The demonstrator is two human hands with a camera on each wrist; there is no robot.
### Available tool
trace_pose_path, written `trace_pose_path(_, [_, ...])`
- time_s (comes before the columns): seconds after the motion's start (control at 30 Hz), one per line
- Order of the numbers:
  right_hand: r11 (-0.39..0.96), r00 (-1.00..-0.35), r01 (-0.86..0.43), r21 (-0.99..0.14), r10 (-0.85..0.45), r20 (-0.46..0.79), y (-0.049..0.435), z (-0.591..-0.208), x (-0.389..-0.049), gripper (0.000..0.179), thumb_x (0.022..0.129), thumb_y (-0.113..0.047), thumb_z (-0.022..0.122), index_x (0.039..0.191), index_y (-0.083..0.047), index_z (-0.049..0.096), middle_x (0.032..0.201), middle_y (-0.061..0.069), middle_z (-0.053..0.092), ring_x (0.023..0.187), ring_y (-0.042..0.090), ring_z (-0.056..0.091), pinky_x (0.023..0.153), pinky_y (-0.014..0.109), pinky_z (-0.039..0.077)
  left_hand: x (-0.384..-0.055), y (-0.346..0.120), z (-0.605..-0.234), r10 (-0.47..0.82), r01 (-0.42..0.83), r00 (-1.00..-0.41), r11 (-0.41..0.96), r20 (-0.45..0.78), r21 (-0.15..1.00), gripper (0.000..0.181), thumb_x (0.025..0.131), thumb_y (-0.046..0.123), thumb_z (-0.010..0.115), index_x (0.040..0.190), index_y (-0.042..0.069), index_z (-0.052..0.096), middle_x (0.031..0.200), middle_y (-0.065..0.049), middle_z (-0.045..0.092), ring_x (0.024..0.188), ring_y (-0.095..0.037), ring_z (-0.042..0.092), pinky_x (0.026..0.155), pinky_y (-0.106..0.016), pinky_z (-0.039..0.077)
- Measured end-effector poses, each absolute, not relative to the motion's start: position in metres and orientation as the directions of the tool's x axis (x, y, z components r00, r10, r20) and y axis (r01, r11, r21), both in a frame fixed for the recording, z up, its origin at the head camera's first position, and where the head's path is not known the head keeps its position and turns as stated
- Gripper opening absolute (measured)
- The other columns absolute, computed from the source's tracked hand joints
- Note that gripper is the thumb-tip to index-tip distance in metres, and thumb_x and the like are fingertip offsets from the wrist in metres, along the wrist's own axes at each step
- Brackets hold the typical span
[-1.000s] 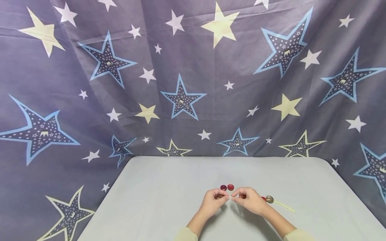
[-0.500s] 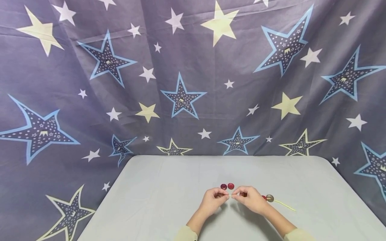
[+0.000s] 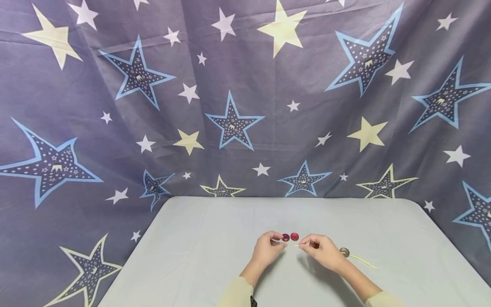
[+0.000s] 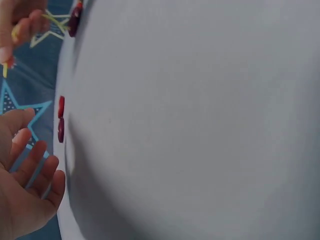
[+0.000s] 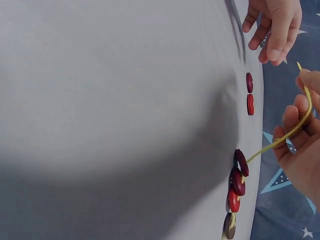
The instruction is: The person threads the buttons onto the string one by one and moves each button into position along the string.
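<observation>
My right hand (image 3: 322, 253) pinches a yellow cord (image 5: 270, 145) close to its tip, between thumb and forefinger. From there the cord runs down across the palm to several strung buttons on the table: dark red ones (image 5: 238, 181), a red one (image 5: 233, 200) and a brown one (image 3: 345, 252). My left hand (image 3: 267, 247) holds nothing, its thumb and fingers apart and slightly bent. Just beyond its fingertips lie a loose dark red button (image 3: 286, 237) and a loose bright red button (image 3: 294, 236), side by side. In the head view my right hand hides most strung buttons.
A pale grey cloth covers the table (image 3: 199, 251). Behind it hangs a dark curtain (image 3: 245, 166) printed with stars. The cord's other end (image 3: 364, 262) trails over the table to the right of my right forearm.
My left hand has let go of the cord tip and moved slightly left, its fingers parting. My right hand still pinches the cord and has shifted a little right.
</observation>
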State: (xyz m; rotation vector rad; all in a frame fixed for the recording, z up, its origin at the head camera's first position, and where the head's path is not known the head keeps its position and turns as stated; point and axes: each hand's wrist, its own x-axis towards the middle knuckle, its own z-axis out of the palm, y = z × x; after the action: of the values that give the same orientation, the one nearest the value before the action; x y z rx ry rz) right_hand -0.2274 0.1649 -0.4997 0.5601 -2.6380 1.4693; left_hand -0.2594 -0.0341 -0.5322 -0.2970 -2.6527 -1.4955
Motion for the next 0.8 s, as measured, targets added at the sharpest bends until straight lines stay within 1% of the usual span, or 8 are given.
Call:
trace_pose_path(0.1, [0.474,-0.932,-0.343,-0.811,-0.278,0.232,0.160,-0.486,-0.220,0.006,0.085,-0.008,0.065,0.087,-0.004,0.069,0.060,0.003,0.053,0.053,0.000,0.040,0.049,0.017,0.036,-0.265,-0.033,-0.532,0.125,0.235,-0.972,0.604,0.201,0.761,0.021,0.078,0.018,0.074,0.093,0.006,0.067,0.094,-0.004,0.066,0.083,-0.018,0.061,0.072,-0.027,0.050])
trace_pose_path(0.2, [0.470,-0.933,-0.343,-0.813,-0.275,0.234,0.158,-0.478,-0.217,0.006,0.085,-0.006,0.065,0.086,-0.002,0.068,0.060,0.003,0.052,0.052,-0.001,0.039,0.049,0.017,0.036,-0.270,-0.031,-0.530,0.156,0.254,-0.967,0.651,0.202,0.715,0.023,0.078,0.018,0.074,0.096,0.006,0.068,0.096,-0.005,0.066,0.088,-0.022,0.062,0.076,-0.030,0.051])
trace_pose_path(0.33, [0.478,-0.937,-0.332,-0.813,-0.264,0.228,0.160,-0.489,-0.224,0.008,0.085,-0.008,0.065,0.088,-0.002,0.068,0.058,0.000,0.049,0.051,-0.002,0.037,0.047,0.018,0.034,-0.277,-0.026,-0.528,0.197,0.272,-0.962,0.695,0.187,0.665,0.026,0.079,0.019,0.074,0.100,0.005,0.068,0.096,-0.006,0.065,0.089,-0.021,0.062,0.077,-0.029,0.050])
trace_pose_path(0.5, [0.473,-0.940,-0.324,-0.819,-0.263,0.219,0.163,-0.504,-0.234,0.011,0.086,-0.015,0.066,0.090,-0.005,0.069,0.059,-0.004,0.049,0.051,-0.003,0.037,0.048,0.018,0.035,-0.281,-0.023,-0.529,0.199,0.270,-0.963,0.749,0.183,0.605,0.027,0.078,0.020,0.075,0.100,0.006,0.069,0.093,-0.005,0.065,0.087,-0.019,0.059,0.080,-0.031,0.048])
trace_pose_path(0.63, [0.465,-0.939,-0.325,-0.824,-0.264,0.222,0.160,-0.497,-0.229,0.008,0.085,-0.010,0.066,0.088,-0.002,0.068,0.058,0.000,0.049,0.050,-0.002,0.037,0.047,0.018,0.035,-0.282,-0.021,-0.535,0.172,0.238,-0.971,0.782,0.166,0.577,0.029,0.078,0.023,0.075,0.101,0.007,0.068,0.092,-0.004,0.063,0.089,-0.019,0.056,0.082,-0.033,0.047])
trace_pose_path(0.73, [0.448,-0.938,-0.326,-0.832,-0.265,0.225,0.157,-0.489,-0.224,0.007,0.085,-0.005,0.065,0.088,0.001,0.068,0.058,0.003,0.049,0.050,-0.001,0.037,0.047,0.018,0.034,-0.283,-0.020,-0.538,0.154,0.217,-0.975,0.804,0.158,0.554,0.033,0.079,0.026,0.074,0.104,0.007,0.068,0.095,-0.004,0.061,0.092,-0.019,0.056,0.084,-0.033,0.047])
trace_pose_path(0.8, [0.451,-0.937,-0.326,-0.831,-0.268,0.223,0.156,-0.489,-0.223,0.008,0.085,-0.006,0.065,0.088,0.000,0.068,0.058,0.002,0.049,0.051,-0.002,0.037,0.047,0.018,0.035,-0.283,-0.019,-0.539,0.148,0.214,-0.975,0.817,0.165,0.536,0.034,0.079,0.027,0.074,0.106,0.007,0.068,0.096,-0.004,0.061,0.092,-0.020,0.056,0.085,-0.034,0.047])
